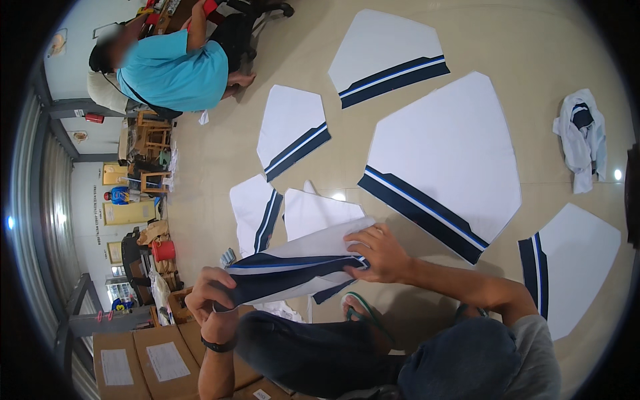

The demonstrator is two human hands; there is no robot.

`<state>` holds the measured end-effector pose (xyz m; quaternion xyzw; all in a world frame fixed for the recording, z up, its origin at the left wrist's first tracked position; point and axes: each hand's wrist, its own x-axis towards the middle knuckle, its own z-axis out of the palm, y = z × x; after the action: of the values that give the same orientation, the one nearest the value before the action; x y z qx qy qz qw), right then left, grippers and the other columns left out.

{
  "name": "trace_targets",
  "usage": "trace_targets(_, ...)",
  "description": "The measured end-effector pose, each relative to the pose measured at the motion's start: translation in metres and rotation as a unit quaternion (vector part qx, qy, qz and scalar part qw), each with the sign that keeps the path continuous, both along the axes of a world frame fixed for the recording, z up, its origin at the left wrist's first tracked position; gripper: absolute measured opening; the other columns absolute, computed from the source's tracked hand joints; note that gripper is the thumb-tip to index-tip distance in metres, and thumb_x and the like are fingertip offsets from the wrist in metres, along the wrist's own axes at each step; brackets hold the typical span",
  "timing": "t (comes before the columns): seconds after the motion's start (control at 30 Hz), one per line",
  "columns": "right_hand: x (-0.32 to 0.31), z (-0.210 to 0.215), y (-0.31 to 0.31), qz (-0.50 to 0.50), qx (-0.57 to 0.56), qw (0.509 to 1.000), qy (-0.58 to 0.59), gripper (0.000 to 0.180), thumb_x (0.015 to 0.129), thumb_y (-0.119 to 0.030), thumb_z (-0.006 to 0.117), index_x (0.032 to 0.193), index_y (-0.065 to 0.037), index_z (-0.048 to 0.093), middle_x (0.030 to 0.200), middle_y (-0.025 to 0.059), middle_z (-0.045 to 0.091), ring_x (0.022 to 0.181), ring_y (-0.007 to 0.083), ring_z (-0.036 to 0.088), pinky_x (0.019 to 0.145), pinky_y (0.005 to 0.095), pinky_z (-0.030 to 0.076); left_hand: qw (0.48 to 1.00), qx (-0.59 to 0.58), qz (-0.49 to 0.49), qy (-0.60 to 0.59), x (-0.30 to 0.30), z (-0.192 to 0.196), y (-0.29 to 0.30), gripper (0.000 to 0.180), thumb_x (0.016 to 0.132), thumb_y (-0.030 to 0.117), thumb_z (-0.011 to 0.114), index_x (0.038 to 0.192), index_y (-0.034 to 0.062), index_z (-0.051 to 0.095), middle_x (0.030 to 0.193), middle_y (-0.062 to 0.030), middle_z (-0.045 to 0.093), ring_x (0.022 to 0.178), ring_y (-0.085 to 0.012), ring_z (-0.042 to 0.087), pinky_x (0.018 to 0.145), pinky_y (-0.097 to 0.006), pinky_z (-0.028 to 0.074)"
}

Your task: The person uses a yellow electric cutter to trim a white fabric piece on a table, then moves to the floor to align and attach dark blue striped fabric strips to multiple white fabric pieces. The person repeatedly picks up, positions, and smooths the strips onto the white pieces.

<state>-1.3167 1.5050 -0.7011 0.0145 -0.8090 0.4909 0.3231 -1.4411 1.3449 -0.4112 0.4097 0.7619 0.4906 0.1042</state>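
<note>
Both my hands hold a white fabric panel with a navy band and a pale stripe (293,277), stretched between them above my knees. My left hand (212,297) grips its left end, with fingers curled over the navy edge. At the other end, my right hand (379,253) pinches the cloth near the stripe. Under and beyond it, a small white panel (320,212) lies partly hidden on the floor. Another striped panel (253,210) is just left of that one. A large white panel with a navy and blue border (447,153) spreads out flat to the right.
More striped panels lie at the far side (390,50), mid-left (291,123) and right (573,267). A crumpled white cloth (583,143) sits far right. Cardboard boxes (143,363) stand at lower left. Someone in a turquoise shirt (177,73) sits at upper left, near a wheeled chair.
</note>
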Motion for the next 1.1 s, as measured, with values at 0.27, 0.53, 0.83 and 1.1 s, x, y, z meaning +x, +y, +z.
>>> trace_targets(0.27,0.003,0.027,-0.03,0.009,-0.013,0.994,0.104,0.027,0.079,-0.021,0.079,0.099,-0.006,0.069,0.107,0.007,0.065,0.093,0.0202,0.059,0.079,0.0342,0.043,0.998,0.051,-0.041,-0.013,0.012,0.016,-0.011,0.024,0.059,0.025,0.061,0.053,0.0052,0.049,0.08,-0.0126,0.06,0.068,-0.0204,0.049,0.065,-0.031,0.039)
trace_targets(0.53,0.008,0.044,-0.045,-0.009,-0.034,0.986,0.165,0.025,0.079,-0.018,0.08,0.099,-0.007,0.071,0.102,0.0047,0.066,0.089,0.0192,0.06,0.079,0.0353,0.045,0.996,0.053,-0.073,0.016,0.025,0.04,-0.029,0.024,0.06,0.025,0.062,0.052,0.0101,0.046,0.074,-0.0072,0.059,0.065,-0.0181,0.044,0.06,-0.03,0.038)
trace_targets(0.83,0.019,0.048,-0.045,0.026,-0.037,0.988,0.149,0.025,0.072,-0.012,0.077,0.095,-0.006,0.07,0.1,0.0062,0.069,0.09,0.0228,0.06,0.084,0.0393,0.046,0.996,0.071,-0.047,0.011,0.015,0.032,-0.037,0.029,0.066,0.028,0.064,0.055,0.012,0.043,0.075,-0.0063,0.052,0.066,-0.0177,0.041,0.062,-0.03,0.036)
trace_targets(1.1,0.027,0.03,-0.026,0.068,-0.354,0.919,-0.16,0.027,0.081,-0.001,0.067,0.108,-0.001,0.064,0.095,0.0145,0.069,0.083,0.0223,0.067,0.074,0.033,0.052,0.995,-0.067,0.015,0.069,-0.002,0.037,-0.043,0.029,0.065,0.015,0.078,0.068,0.008,0.051,0.079,-0.009,0.055,0.07,-0.017,0.047,0.069,-0.03,0.039)
